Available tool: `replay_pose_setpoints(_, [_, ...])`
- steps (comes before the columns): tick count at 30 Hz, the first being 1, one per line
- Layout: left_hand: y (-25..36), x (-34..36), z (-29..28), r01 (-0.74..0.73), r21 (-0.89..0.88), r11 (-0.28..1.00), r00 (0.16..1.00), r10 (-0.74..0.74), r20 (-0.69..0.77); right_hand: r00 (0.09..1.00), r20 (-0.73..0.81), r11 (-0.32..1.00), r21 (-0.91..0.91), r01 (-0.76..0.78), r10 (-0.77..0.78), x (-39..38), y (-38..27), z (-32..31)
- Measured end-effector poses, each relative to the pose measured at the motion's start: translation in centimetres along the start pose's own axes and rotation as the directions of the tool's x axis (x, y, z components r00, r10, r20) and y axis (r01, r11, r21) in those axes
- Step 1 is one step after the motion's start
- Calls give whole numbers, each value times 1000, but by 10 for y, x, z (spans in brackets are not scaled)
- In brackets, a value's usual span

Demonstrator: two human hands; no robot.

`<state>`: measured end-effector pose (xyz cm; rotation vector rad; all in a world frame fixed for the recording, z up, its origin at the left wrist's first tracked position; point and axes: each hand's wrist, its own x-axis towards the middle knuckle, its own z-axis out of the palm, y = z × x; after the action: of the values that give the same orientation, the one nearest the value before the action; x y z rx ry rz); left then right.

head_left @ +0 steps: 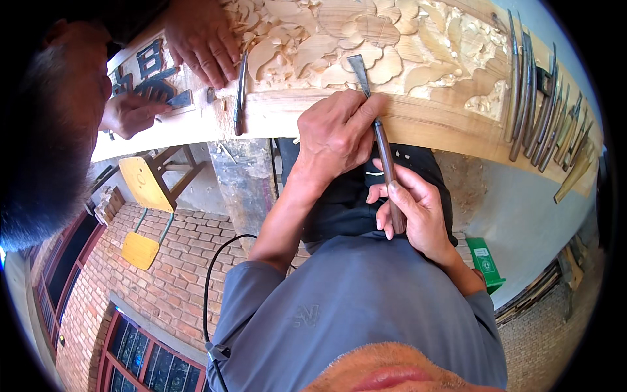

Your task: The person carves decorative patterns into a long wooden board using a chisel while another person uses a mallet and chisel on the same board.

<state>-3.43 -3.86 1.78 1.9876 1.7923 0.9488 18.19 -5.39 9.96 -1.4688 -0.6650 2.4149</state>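
A wood-carving chisel (384, 149) with a flared flat steel blade and a dark wooden handle slants across the near edge of a carved wooden panel (418, 108). My left hand (336, 134) is closed round its neck, just below the blade, and lies over the panel's plain border. Lower down, my right hand (418, 206) holds the handle loosely near its butt end, thumb on top and fingers partly extended. The blade tip is over the carved petals (372, 39), pointing away from me; whether it touches the wood I cannot tell.
At the left a co-worker's hands (202, 46) work with a flat blade (181, 99) beside dark carved characters (151, 59). Another chisel (241, 98) lies between us. Several carving tools (539, 111) line the right end. A yellow chair (140, 183) and green bin (484, 261) stand below.
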Motion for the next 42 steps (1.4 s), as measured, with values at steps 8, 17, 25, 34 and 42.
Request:
replay_pose_setpoints(8, [-3,-9,1,36,24,999,999,-35,-36,996,91,999,42,-10,6,19,20,1])
replay_pose_setpoints(17, [-3,-6,-3,-3,-127,992,994,-11,-109,979,18,978,-43,205,-205,23,31,7])
replay_pose_setpoints(25, [-6,-19,-9,42,-139,989,977,-70,-201,989,80,990,-63,126,-121,20,36,1])
replay_pose_setpoints(34, [73,-94,-31,551,-315,773,753,-623,-211,979,152,985,-85,148,-134,37,29,18])
replay_pose_setpoints(42, [105,-110,-62,834,-550,46,297,-878,376,910,338,201,-900,388,-241,62,1,37])
